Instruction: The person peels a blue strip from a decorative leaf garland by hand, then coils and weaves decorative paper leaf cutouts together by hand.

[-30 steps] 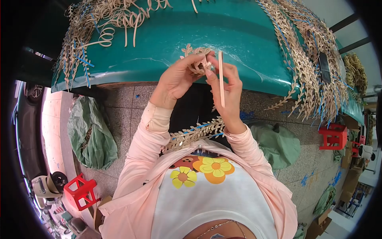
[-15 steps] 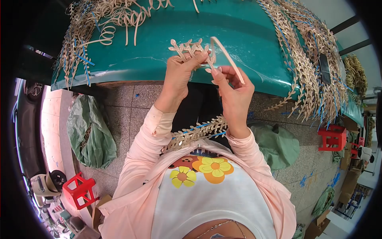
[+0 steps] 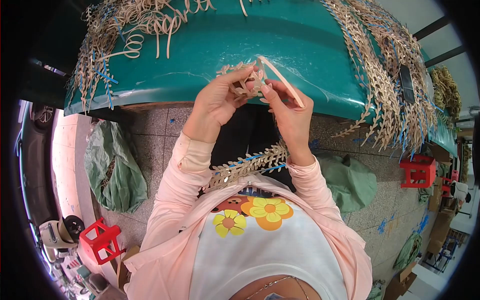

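Over the front edge of the green table (image 3: pixel 195 82), both hands work close together on a beige leaf-shaped trim (image 3: pixel 245 89). My left hand (image 3: pixel 215 100) is closed, its thumb and fingers pinching the bunched leaves. Thumb and fingers of my right hand (image 3: pixel 290 112) are closed on the trim's near end. A plain beige strip (image 3: pixel 281 76) arches up from the trim and comes down to the right hand's fingers. More leaf trim (image 3: pixel 245 170) with blue bits lies across my lap. What sits under the fingertips is partly hidden.
Piles of leaf trim hang off the table at left (image 3: pixel 95 65) and right (image 3: pixel 385 85), a phone (image 3: pixel 407 82) on the right one. Curled beige strips (image 3: pixel 150 22) lie at the back. Green bags (image 3: pixel 112 170) and red stools (image 3: pixel 100 240) stand on the floor.
My left hand has lowered slightly and turned, bunching the leaves nearer the right fingers. The right hand has shifted a little left, and the strip's arch sits lower.
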{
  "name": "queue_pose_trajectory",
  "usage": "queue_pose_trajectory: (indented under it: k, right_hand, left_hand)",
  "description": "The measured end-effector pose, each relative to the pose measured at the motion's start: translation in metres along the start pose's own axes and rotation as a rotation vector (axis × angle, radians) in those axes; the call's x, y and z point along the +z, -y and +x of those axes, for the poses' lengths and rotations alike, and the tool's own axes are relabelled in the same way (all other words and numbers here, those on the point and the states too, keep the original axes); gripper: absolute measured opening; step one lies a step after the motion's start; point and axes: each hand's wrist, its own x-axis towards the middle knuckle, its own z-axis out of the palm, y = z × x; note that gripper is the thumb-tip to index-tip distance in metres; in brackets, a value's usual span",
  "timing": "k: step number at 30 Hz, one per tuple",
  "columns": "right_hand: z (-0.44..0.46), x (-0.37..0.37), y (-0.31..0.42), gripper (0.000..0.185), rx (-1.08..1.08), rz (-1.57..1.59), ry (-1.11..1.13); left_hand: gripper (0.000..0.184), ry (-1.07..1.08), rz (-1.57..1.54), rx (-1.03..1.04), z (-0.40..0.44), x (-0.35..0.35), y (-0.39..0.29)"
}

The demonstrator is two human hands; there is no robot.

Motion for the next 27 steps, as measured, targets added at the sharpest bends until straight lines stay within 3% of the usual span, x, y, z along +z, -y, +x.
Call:
queue_pose_trajectory:
  k: [2,4,7,9,10,12,17,19,21,27]
  right_hand:
    - [0.005,-0.002,-0.013,0.022,-0.086,-0.026,0.013]
    - [0.012,-0.006,-0.021,0.017,-0.437,-0.193,0.057]
    - [0.015,-0.007,-0.019,0.014,-0.432,-0.194,0.051]
    - [0.014,-0.004,-0.009,0.014,-0.317,-0.119,0.042]
    - [0.013,-0.003,-0.005,0.014,-0.2,-0.044,0.035]
    - [0.014,-0.004,-0.001,0.014,-0.204,-0.104,0.03]
    - [0.012,-0.002,0.003,0.016,-0.143,-0.156,0.027]
    - [0.013,-0.003,-0.004,0.013,-0.085,0.088,0.096]
    - [0.012,-0.006,0.001,0.013,-0.08,0.02,0.121]
    - [0.014,-0.004,-0.004,0.015,-0.057,0.022,0.149]
  left_hand:
    - [0.019,-0.001,-0.032,-0.076,-0.001,0.001,-0.006]
    - [0.017,-0.004,-0.065,-0.153,0.001,-0.001,-0.009]
    - [0.021,0.062,-0.093,-0.219,-0.001,0.002,-0.011]
    - [0.027,0.032,0.135,0.06,-0.01,0.013,-0.011]
    - [0.027,0.033,0.135,0.059,-0.009,0.012,-0.01]
    - [0.029,0.047,0.364,0.273,-0.004,0.008,-0.006]
    - [0.027,-0.001,0.33,0.253,0.003,0.003,-0.015]
    - [0.026,-0.011,0.31,0.228,0.004,0.003,-0.02]
    - [0.025,-0.032,0.285,0.098,0.006,0.004,-0.022]
    - [0.02,-0.085,0.292,0.113,0.006,0.018,-0.028]
